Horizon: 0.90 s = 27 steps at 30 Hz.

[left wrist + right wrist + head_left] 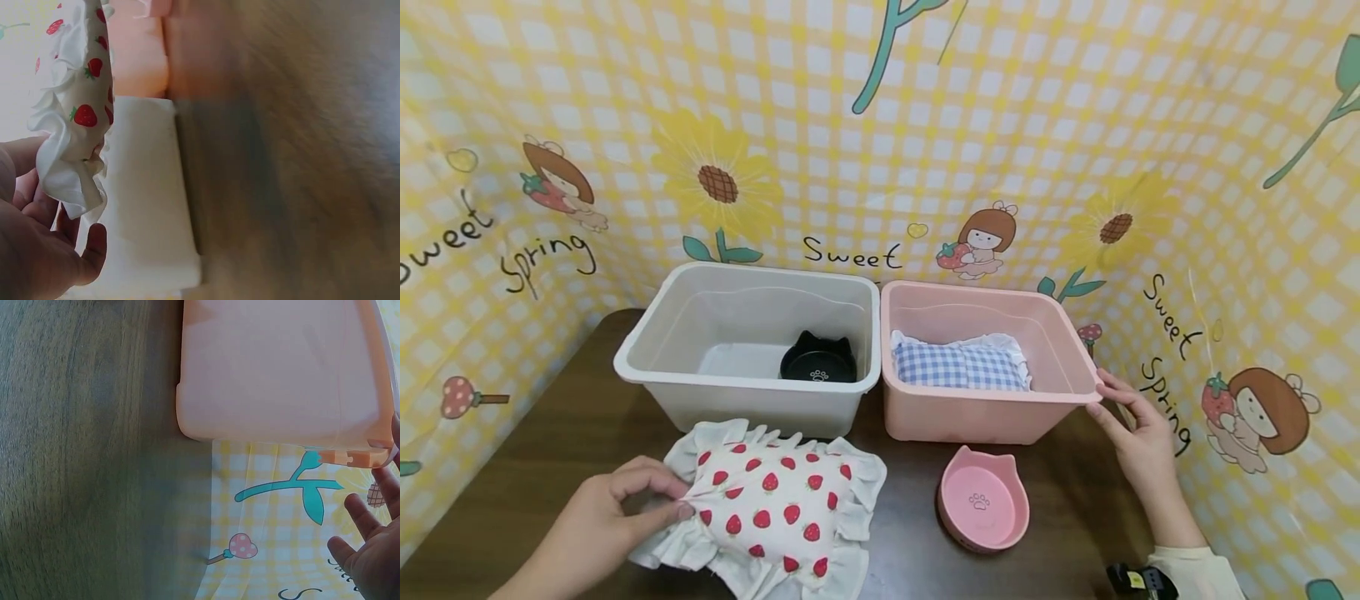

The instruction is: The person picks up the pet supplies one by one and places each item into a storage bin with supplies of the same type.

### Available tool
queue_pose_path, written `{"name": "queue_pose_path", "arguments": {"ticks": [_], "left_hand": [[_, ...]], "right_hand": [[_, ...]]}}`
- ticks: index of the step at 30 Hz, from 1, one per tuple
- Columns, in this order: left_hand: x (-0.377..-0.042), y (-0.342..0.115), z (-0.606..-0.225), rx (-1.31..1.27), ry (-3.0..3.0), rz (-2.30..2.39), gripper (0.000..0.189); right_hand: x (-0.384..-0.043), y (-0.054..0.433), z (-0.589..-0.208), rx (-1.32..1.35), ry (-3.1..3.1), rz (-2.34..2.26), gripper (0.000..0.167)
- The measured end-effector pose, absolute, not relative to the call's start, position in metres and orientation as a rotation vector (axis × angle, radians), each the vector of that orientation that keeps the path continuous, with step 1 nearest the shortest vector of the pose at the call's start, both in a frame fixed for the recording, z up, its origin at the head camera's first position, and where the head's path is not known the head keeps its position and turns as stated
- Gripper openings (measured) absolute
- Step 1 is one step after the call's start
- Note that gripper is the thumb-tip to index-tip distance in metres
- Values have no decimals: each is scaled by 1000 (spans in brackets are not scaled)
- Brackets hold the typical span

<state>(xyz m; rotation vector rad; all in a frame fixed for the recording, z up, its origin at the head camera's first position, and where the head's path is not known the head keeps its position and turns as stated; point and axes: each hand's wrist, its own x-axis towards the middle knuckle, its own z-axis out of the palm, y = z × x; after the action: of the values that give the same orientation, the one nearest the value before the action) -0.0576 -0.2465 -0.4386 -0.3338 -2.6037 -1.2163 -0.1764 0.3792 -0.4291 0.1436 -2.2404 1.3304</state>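
My left hand (617,508) pinches the left edge of a small white pillow (775,500) with red strawberries and a ruffled border. In the left wrist view the ruffle (69,169) sits between thumb and fingers, and the pillow hangs above the table. My right hand (1138,433) holds the front right corner of a pink plastic bin (970,417) by its rim, thumb below and fingertips at the lip. Inside that bin lies a blue-and-white checked pillow (958,365). In the right wrist view the other fingers of the right hand (375,550) spread away from the bin (269,381).
Left of the pink bin stands a grey-white bin (752,404) with a black cat-eared bowl (818,358) inside. A pink cat-eared bowl (983,500) rests on the dark wooden table (910,550) in front. Yellow checked cloth (820,167) hangs behind and at both sides.
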Motion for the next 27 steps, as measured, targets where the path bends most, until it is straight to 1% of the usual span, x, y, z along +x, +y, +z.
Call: {"name": "queue_pose_path", "arguments": {"ticks": [6, 13, 17, 27], "left_hand": [[-55, -239, -416, -403, -2591, -1299, 24], [-56, -226, -385, -511, -2551, -1343, 26], [-66, -217, -358, -537, -2531, -1346, 25], [-101, -186, -301, -482, -2609, -1260, 12]], "right_hand": [[-178, 378, -431, 141, -2234, 1309, 30], [-173, 381, -434, 156, -2246, 1284, 30], [-175, 381, -432, 150, -2251, 1271, 30], [-174, 380, -428, 96, -2286, 1256, 31]]}}
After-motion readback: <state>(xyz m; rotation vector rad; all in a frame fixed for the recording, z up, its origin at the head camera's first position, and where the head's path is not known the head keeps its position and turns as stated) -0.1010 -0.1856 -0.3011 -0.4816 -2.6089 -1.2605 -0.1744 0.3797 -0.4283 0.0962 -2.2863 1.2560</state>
